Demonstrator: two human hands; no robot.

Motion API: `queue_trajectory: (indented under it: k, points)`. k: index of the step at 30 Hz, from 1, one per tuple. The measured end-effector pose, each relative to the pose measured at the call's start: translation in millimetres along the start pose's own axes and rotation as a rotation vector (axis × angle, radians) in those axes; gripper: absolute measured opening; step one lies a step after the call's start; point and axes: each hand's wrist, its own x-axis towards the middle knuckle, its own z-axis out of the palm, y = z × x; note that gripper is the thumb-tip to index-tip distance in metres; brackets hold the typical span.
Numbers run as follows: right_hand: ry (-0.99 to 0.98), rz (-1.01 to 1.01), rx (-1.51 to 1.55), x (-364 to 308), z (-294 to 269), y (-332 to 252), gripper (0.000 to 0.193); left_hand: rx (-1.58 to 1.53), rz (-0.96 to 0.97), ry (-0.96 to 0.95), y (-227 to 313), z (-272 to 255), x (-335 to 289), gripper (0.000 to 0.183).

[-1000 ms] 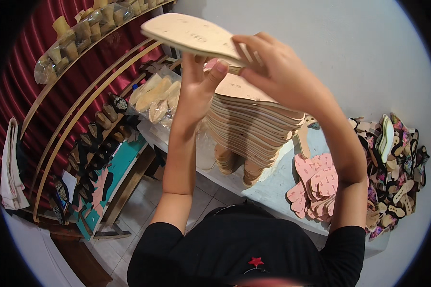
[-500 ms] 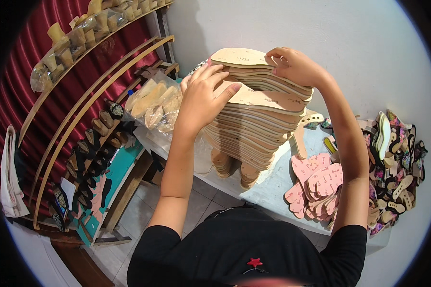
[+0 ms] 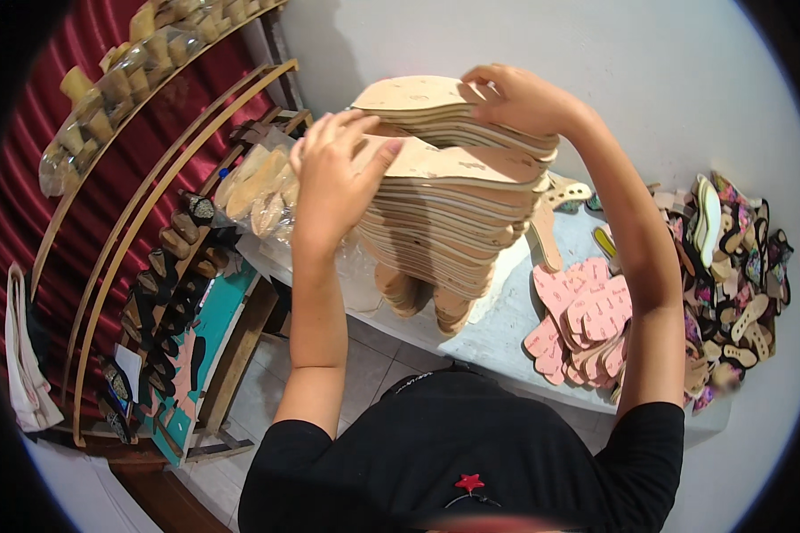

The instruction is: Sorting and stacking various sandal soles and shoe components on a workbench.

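Two tall stacks of tan shoe insoles stand side by side on a table, one behind the other. The front stack [image 3: 444, 209] is the higher built in view, and the rear stack [image 3: 418, 91] shows its top insole beyond it. My left hand [image 3: 340, 169] is at the left ends of the stacks, fingers spread and thumb apart, with no insole held. At the right end of the rear stack is my right hand [image 3: 520, 96], its fingers bent but apart, against or just above the edge; exact contact cannot be told.
Pink sole-shaped pieces [image 3: 587, 324] lie on the grey table [image 3: 471, 351] at right, beside a heap of shoe parts [image 3: 729, 293]. A plastic bag of shoe forms [image 3: 262, 191] is left of the stacks. Curved-looking wooden racks [image 3: 151, 213] hold shoes and lasts.
The view has shifted, so the stacks sit a little further left and higher. Both hands stay by the stack ends; my left fingers have lifted slightly off the insoles.
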Motion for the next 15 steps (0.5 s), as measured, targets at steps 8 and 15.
queue_trajectory:
  k: [8,15]
  points:
    - [0.69,-0.183,0.215,-43,-22,60,0.034,-0.393,0.167,0.379,40,8,-38,0.031]
    - [0.553,0.602,0.146,-104,181,249,0.047,-0.731,0.304,0.428,86,66,-96,0.029]
